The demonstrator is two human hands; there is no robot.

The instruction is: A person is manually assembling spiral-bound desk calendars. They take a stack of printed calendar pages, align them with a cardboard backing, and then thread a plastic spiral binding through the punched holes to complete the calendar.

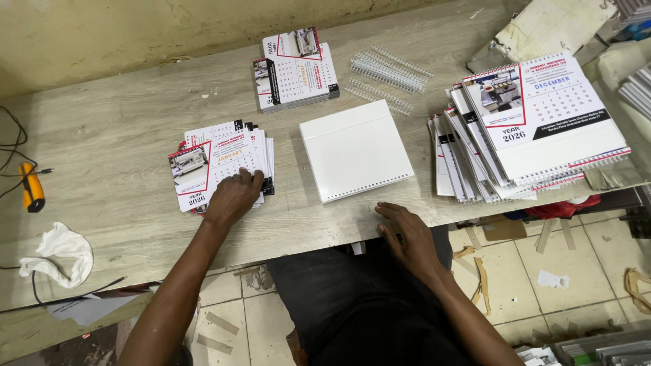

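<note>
While my left hand lies flat on the fanned calendar sheets, fingers released, my right hand rests loose at the bench edge, near the white board stack.

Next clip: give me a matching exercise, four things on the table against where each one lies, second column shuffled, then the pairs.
Things:
1. fanned calendar sheets
2. white board
3. wire coils
4. white rag

Places:
A. far side of the table, beyond the white board
B. under the left hand
C. near the table's left edge, below an orange tool
D. mid-table, beyond the right hand

Pairs: 1-B, 2-D, 3-A, 4-C
</note>
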